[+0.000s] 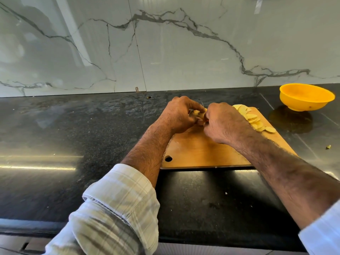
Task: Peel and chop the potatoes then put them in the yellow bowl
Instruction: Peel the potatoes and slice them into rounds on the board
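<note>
Marble wall (165, 43) fills the back, grey veins running across it, and below it stretches the black speckled worktop (73, 135). On that worktop lies the wooden chopping board (198, 150), with a round hole near its front-left corner. Both forearms reach in over it, the left one coming out of a rolled checked sleeve (117, 208). Over at the far right, well apart from the board, sits the yellow bowl (306, 97), upright on the worktop, and it looks empty inside.

Now the hands, meeting above the board's far edge. The left hand (179, 115) has its fingers curled around a potato (197, 114), part brown skin, part pale flesh showing between thumb and fingers. The right hand (223, 122) is right against it, fingers closed in a fist, and a thin metal tip (202, 103) pokes up between the two hands; the tool itself is hidden, so I cannot tell what it is.

Just beside the right hand, along the board's right edge, a row of pale potato slices (254, 120) lies overlapping. A small scrap (328, 147) sits on the worktop to the right of the board.
</note>
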